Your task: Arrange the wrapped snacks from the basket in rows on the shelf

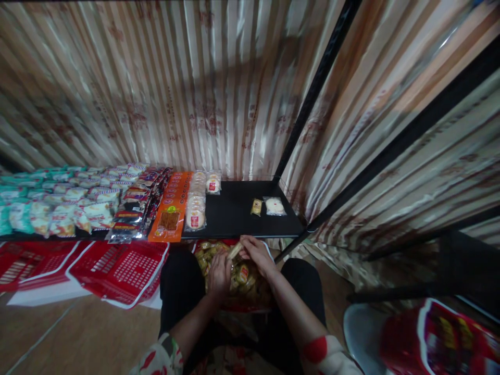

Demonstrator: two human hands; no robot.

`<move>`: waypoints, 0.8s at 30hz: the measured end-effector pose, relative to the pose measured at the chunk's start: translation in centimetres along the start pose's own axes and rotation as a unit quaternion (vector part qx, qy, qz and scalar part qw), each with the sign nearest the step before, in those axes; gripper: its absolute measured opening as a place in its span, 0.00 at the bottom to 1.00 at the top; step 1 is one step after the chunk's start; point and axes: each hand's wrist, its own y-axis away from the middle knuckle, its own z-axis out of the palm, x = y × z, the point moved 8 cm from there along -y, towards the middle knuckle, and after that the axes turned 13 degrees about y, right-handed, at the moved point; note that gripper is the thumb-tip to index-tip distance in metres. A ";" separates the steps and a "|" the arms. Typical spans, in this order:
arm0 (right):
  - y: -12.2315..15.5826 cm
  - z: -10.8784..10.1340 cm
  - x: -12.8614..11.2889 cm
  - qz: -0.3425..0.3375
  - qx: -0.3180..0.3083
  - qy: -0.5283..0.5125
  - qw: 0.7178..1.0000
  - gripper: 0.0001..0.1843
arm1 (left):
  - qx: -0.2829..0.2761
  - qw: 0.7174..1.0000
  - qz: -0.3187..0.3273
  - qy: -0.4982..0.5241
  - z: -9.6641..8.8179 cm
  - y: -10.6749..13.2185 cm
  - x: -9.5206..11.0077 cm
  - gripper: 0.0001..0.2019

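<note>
My right hand [253,253] pinches a small gold-wrapped snack [235,250] just in front of the shelf's edge. The snack's lower end meets the fingers of my left hand [220,273], which are curled and pressed together; part of that grip is hidden. Beneath both hands, a red basket [250,308] between my knees holds many gold-wrapped snacks [242,275]. On the black shelf [232,211] ahead lie a single gold packet [256,207] and, beside it, a clear packet with a round white cracker [275,205].
Rows of white cracker packets [195,217], orange snack bags [169,216], dark packets [130,213] and green-white packets [29,216] fill the shelf's left. Red baskets [123,268] stand below. A black post [318,88] rises at right, near a grey stool [363,333] and another filled basket [402,338].
</note>
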 end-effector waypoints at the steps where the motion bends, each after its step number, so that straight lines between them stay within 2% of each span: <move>1: 0.0 0.1 -0.2 -0.002 -0.005 -0.001 1.000 0.12 | 0.001 1.000 -0.013 0.006 0.0 -0.1 -0.1 0.15; 10: -1.1 0.1 -0.3 -0.026 -0.031 0.012 0.999 0.18 | 0.000 0.986 -0.136 0.098 -1.0 -0.9 -0.9 0.13; 14: -1.3 0.0 -0.7 -0.050 -0.048 0.015 0.997 0.20 | 0.015 0.970 -0.180 0.162 -1.4 -1.5 -1.5 0.12; 20: -0.7 -0.6 -1.5 -0.075 -0.027 0.073 0.994 0.20 | 0.021 0.927 -0.234 0.291 -1.6 -2.8 -2.1 0.13; 24: -0.5 -0.9 -1.1 -0.071 -0.018 0.116 0.991 0.20 | 0.041 0.919 -0.248 0.302 -2.2 -3.8 -2.6 0.11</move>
